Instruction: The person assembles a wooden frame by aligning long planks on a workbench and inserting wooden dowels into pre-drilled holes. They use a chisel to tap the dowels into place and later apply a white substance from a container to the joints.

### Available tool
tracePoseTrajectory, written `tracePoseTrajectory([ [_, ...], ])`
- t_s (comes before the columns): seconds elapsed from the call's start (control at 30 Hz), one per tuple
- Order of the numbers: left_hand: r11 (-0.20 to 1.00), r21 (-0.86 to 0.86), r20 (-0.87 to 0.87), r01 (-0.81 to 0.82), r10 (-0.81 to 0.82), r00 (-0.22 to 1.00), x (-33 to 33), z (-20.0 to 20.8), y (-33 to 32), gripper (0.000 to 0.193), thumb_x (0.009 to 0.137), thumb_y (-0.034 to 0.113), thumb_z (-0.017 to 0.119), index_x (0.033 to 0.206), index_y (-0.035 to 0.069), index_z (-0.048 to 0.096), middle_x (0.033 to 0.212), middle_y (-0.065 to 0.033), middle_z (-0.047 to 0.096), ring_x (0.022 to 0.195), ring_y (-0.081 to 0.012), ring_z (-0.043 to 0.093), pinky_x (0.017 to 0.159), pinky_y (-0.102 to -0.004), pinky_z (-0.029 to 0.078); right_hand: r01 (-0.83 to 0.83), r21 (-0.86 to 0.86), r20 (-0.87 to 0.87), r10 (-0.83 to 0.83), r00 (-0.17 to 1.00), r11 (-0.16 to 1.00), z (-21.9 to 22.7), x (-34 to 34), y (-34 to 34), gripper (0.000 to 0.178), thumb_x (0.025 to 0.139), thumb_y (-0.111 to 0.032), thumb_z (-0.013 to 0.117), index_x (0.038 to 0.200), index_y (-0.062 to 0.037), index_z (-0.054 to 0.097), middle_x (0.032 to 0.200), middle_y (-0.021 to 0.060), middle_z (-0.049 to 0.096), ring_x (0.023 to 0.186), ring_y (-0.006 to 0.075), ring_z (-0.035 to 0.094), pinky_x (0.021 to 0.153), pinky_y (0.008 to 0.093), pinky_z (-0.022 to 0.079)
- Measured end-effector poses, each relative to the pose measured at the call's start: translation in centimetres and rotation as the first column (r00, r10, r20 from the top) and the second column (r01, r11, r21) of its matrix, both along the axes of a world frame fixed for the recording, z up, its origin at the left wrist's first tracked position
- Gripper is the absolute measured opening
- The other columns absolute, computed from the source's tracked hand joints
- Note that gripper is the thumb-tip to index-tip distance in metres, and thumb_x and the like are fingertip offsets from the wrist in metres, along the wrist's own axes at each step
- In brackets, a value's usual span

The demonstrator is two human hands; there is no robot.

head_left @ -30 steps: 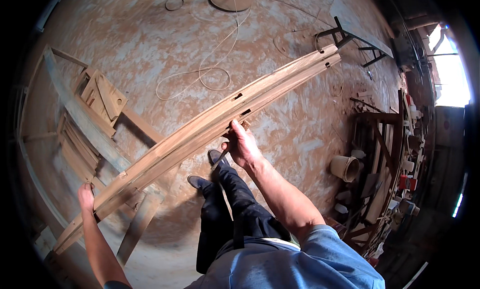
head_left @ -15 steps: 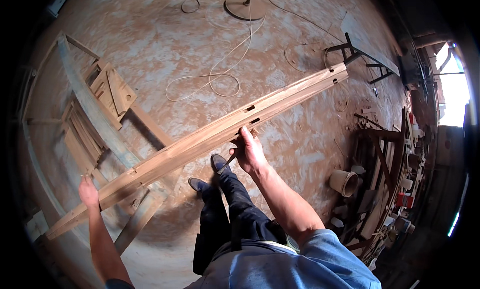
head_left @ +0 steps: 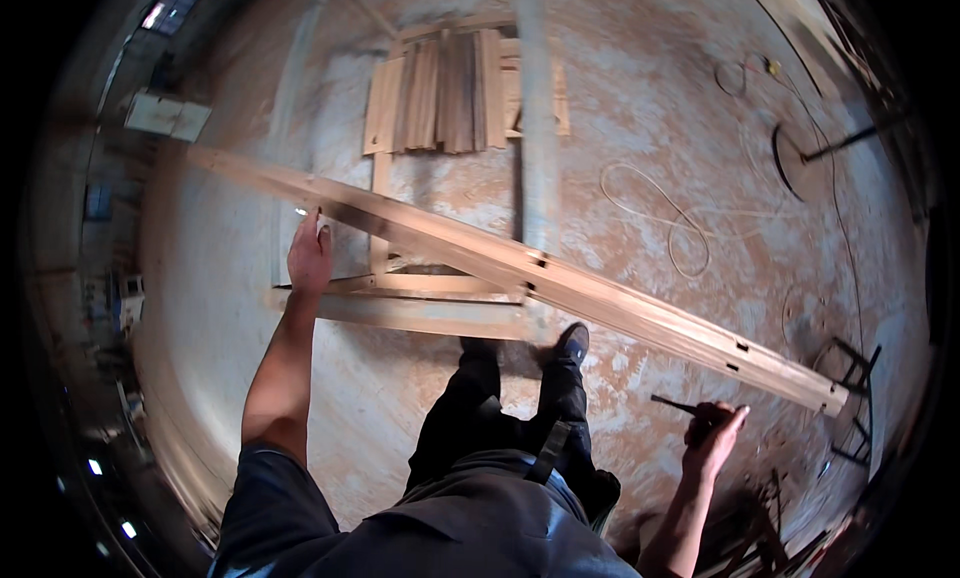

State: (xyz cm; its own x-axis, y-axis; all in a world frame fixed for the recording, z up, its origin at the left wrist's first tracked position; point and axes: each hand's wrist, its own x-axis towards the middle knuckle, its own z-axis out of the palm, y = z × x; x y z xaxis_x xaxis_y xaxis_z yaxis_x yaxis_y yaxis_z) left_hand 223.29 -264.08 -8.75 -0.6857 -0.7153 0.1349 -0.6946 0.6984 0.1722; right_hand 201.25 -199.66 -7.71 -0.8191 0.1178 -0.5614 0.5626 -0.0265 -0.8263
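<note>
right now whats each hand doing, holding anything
Left hand: gripping the long wooden beam near its left end.
Right hand: off the beam, closed around a thin dark pencil-like tool.

No packages, labels, signs or screens can be made out anywhere in the head view; nothing of that kind is legible here.
</note>
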Motion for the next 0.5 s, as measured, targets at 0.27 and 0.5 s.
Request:
tracePoseTrajectory([
  [0.27,0.984,0.074,-0.076,-0.162,0.167,0.983,9.4,-1.5,-7.8,0.043,0.095,0.015,0.046,0.135,0.001,0.044,0.129,-0.0214,0.053,0.119,-0.036,0.052,0.1,-0.042,0.042,-0.212,-0.224,-0.219,0.162,0.962,0.951,5.6,3.0,-18.4,0.035,0.098,-0.045,0.045,0.092,-0.0109,0.053,0.104,0.0139,0.064,0.078,0.0221,0.065,0.059,0.0302,0.055],
  [0.5,0.976,0.171,-0.182,-0.135,0.166,0.969,17.1,-1.4,-15.3,0.044,0.093,0.016,0.048,0.135,0.002,0.044,0.13,-0.021,0.052,0.119,-0.0362,0.052,0.099,-0.041,0.043,-0.398,-0.37,-0.237,0.329,0.914,0.84,6.3,11.2,-39.7,0.019,0.094,-0.024,0.058,0.102,-0.0062,0.056,0.111,0.0175,0.062,0.084,0.0293,0.066,0.074,0.0419,0.056],
])
